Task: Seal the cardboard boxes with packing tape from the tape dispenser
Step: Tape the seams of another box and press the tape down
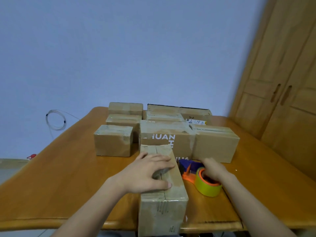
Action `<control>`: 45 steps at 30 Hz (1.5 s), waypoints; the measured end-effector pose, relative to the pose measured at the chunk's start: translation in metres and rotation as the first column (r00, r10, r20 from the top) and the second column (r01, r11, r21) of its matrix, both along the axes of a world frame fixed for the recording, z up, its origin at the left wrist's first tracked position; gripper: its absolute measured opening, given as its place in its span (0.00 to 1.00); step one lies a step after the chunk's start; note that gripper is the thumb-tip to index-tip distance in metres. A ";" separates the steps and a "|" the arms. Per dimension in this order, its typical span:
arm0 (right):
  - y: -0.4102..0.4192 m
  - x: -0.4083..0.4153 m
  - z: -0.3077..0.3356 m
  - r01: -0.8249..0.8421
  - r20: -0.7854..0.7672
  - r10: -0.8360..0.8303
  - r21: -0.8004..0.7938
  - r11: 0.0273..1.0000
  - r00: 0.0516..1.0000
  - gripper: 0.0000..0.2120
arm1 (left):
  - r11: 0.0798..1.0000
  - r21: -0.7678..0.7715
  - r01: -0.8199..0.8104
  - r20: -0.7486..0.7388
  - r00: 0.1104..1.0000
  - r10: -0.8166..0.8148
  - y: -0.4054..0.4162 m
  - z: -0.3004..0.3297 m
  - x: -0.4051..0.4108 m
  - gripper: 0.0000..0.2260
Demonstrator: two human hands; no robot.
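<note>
1. At the near edge of the counter (68,177), a long cardboard box (164,199) lies with one end past the edge, its top seam running away from the person.
2. The left hand (150,173) lies flat on top of this box, fingers (164,161) straight and spread across the seam, thumb stretched toward the near end; it presses and grips nothing.
3. The right hand (213,170) is on the tape dispenser (201,175), just right of the box, with its fingers curled around the handle inside the yellow-green tape roll (207,187).
4. The dispenser rests on the counter, its orange frame and purple front pointing to the far side.
5. Behind both hands, toward the far edge, many other boxes (112,141) stand close together, one with white letters (166,138); they close the way beyond.
6. A wooden wardrobe (282,82) stands at the right, and a coiled white cable (55,119) hangs on the blue wall (136,48).
</note>
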State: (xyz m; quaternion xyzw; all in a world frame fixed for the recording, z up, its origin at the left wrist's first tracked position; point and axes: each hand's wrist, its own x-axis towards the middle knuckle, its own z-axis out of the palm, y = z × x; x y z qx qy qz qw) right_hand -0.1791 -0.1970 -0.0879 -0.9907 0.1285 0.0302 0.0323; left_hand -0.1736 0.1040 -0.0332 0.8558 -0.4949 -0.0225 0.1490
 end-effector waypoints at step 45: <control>0.062 -0.002 0.147 -0.397 0.909 0.377 -0.284 0.873 0.179 0.23 | 0.708 -0.586 -0.394 -0.804 0.391 -0.448 -0.012 0.078 0.013 0.32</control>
